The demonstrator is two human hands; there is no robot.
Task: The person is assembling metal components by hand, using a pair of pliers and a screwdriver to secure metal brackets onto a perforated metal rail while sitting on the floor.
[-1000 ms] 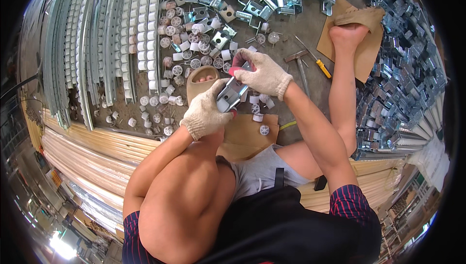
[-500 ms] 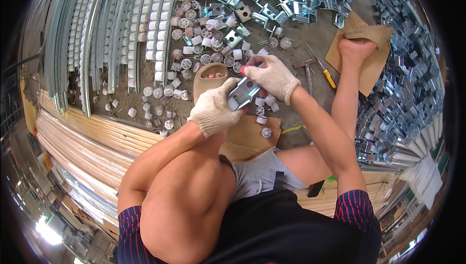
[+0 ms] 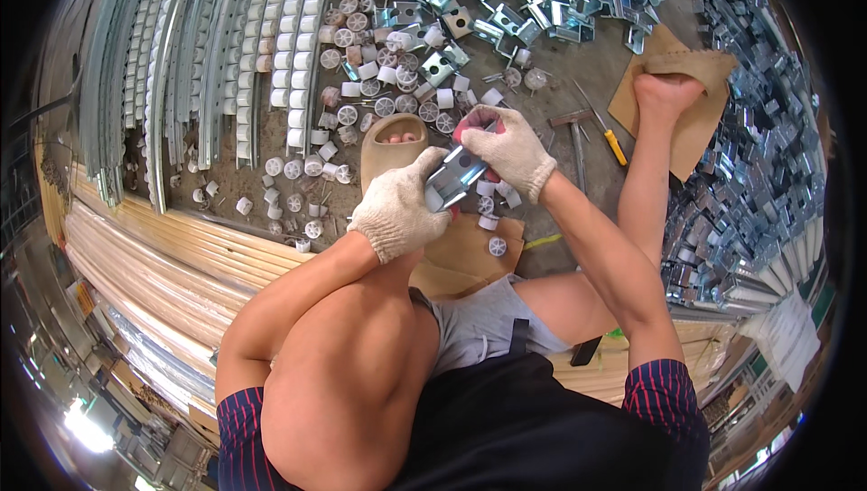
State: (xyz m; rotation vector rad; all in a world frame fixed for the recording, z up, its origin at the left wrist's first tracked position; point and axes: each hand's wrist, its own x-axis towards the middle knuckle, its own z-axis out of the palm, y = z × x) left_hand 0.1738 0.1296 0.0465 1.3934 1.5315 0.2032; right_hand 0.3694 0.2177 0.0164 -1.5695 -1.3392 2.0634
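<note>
A shiny metal bracket (image 3: pixel 457 173) with a round hole and bent sides is held tilted between my two gloved hands, over my bent knee. My left hand (image 3: pixel 397 206) grips its lower left end, thumb along the top. At the upper right end, my right hand (image 3: pixel 510 149) has its fingers curled round the bracket, the thumb and forefinger closed together. Its fingertips are reddish; whether they pinch something small as well is hidden. Just beyond the hands lie loose white rollers (image 3: pixel 348 115) with spoked ends, and another roller (image 3: pixel 497 246) rests on brown cardboard (image 3: pixel 470 261).
Metal brackets (image 3: pixel 533 3) lie heaped at the far side, with a larger pile (image 3: pixel 750 166) to the right. A hammer (image 3: pixel 571 134) and a yellow-handled screwdriver (image 3: pixel 614 143) lie on the floor. Roller tracks (image 3: pixel 298 66) stand in rows at left; wrapped lengths (image 3: pixel 163 261) lie nearer.
Both hands keep hold of the bracket. My right hand has shifted slightly, its fingers curling further in at the bracket's upper end. The rest looks the same.
</note>
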